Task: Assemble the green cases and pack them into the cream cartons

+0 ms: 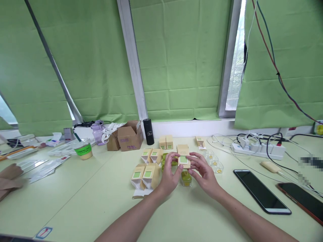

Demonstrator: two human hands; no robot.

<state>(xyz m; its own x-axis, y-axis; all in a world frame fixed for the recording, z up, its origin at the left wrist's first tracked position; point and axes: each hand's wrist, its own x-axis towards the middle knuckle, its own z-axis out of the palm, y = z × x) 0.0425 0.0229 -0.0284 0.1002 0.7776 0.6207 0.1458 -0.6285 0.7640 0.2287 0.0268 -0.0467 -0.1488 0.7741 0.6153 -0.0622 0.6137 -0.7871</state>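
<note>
Between my hands is a small tan cardboard box [183,160] with a green label, raised a little above the table. My left hand [170,173] is closed on its left side with thumb and fingers. On its right side my right hand [204,172] grips it with the fingertips. Just below the box a small jar with a green lid [186,178] stands on the table. More green-lidded jars [164,162] are partly hidden behind my left hand. Open tan boxes [149,175] stand to the left. Clear containers with yellow centres [217,167] lie right of my right hand.
Two tan boxes [166,142] and a flattened one [200,143] are farther back. A black bottle [148,132], a brown carton [130,136] and a drink cup [83,149] stand left. Right are phones [261,191], a power strip [259,150] and cables. Another person's hand [10,172] is far left.
</note>
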